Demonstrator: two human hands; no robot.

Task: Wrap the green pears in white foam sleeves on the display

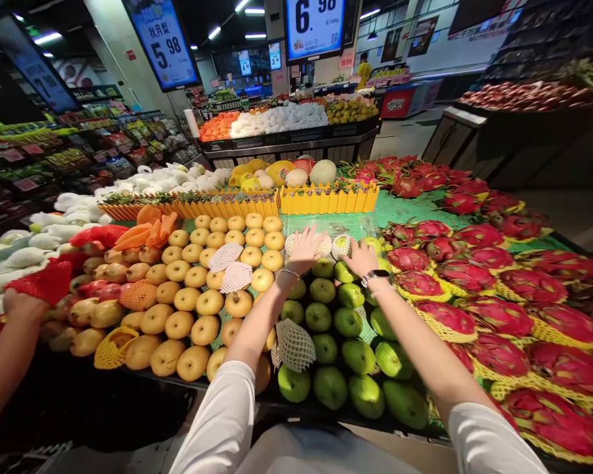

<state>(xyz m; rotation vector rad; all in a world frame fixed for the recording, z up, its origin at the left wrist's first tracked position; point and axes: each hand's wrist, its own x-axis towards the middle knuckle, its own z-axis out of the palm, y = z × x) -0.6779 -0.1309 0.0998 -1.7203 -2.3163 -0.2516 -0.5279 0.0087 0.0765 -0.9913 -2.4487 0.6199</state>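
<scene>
My left hand [307,249] rests at the far end of the green mango rows, its fingers spread over white foam netting [323,246]. Close to its right, my right hand [362,258], with a dark watch on the wrist, curls its fingers down over a green mango at the back of the rows. Between the hands sits a piece in a white foam net [340,246]. Green mangoes [321,289] fill the rows below both arms. An empty-looking white foam net [295,343] lies on the nearer mangoes.
Brown pears [210,303] stand in rows on the left, with pink foam nets [236,278] on them. Dragon fruit [503,355] in yellow nets lies on the right. A yellow picket fence [329,200] borders the back. Another person's hand [24,304] holds red netting [47,283] at far left.
</scene>
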